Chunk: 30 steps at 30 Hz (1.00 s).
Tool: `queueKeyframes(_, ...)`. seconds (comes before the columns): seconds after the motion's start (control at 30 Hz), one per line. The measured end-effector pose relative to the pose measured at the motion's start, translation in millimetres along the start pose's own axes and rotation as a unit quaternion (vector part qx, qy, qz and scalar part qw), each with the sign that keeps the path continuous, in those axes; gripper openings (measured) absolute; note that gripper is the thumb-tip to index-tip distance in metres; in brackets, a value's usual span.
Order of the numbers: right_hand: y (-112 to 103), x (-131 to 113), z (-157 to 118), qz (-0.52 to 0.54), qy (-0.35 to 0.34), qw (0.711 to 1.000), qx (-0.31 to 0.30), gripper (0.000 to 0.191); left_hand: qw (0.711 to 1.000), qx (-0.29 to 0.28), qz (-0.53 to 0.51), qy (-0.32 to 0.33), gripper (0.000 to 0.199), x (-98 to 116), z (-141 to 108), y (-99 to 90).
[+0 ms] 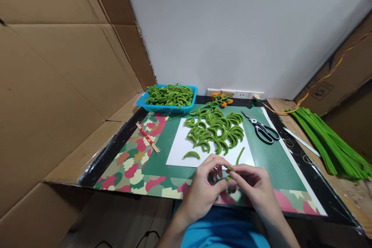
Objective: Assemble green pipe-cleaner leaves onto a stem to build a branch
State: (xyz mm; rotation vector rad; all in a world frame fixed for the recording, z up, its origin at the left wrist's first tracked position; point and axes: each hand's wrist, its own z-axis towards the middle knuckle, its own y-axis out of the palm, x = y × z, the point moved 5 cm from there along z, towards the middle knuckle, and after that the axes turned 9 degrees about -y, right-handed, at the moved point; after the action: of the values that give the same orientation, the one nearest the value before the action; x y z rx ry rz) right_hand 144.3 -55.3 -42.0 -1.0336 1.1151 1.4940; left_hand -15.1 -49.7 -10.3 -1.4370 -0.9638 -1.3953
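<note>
My left hand (207, 182) and my right hand (251, 184) meet at the front edge of the table, fingertips close together. Between them they pinch a short green pipe cleaner (230, 168), mostly hidden by the fingers. Just beyond, a white sheet (177, 151) carries many curved, bent green pipe-cleaner pieces (216, 128) in a loose cluster. One curved piece (192, 155) lies apart on the left of the sheet, and a straighter piece (240, 155) lies near my right hand.
A blue basket (167, 108) heaped with green pieces stands at the back left. Scissors (263, 130) lie right of the sheet, wrapped chopsticks (147, 137) left. An orange-and-green pipe-cleaner plant (222, 99) lies by the wall sockets. Long green pipe cleaners (331, 143) are bundled far right. Cardboard (58, 66) walls the left.
</note>
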Motion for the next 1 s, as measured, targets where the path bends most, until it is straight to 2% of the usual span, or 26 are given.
queueKeyframes(0.13, -0.3, -2.7, 2.5, 0.022, -0.011, 1.0, 0.0, 0.018, 0.999, 0.018, -0.025, -0.014, 0.026, -4.9, 2.2, -2.5)
queueKeyframes(0.27, -1.0, -4.5, 1.4, 0.022, -0.027, 0.999, -0.001, 0.023, 0.997, 0.021, -0.057, -0.045, 0.027, -9.6, 3.5, -2.6)
queueKeyframes(0.43, 2.9, -5.8, -4.6, -0.034, -0.052, 0.997, -0.044, 0.008, 0.995, 0.024, -0.074, -0.061, 0.023, -13.5, 3.9, -2.6)
queueKeyframes(0.77, 3.6, -11.9, -8.3, -0.108, -0.115, 0.987, 0.014, 0.01, 0.994, 0.027, -0.053, -0.087, 0.023, -9.0, 6.5, -2.3)
queueKeyframes(0.87, 7.3, -10.8, -8.9, -0.116, -0.125, 0.985, 0.013, 0.015, 0.995, 0.031, -0.043, -0.089, 0.024, -7.8, 6.8, -3.2)
queueKeyframes(0.93, 7.9, -8.6, -9.6, -0.136, -0.142, 0.98, 0.037, 0.018, 0.995, 0.026, -0.028, -0.096, 0.025, -8.4, 7.7, -3.0)
queueKeyframes(1.0, 12.3, -2.4, -9.4, -0.157, -0.174, 0.972, 0.021, 0.022, 0.995, 0.033, -0.013, -0.097, 0.028, -10.0, 9.6, -3.9)
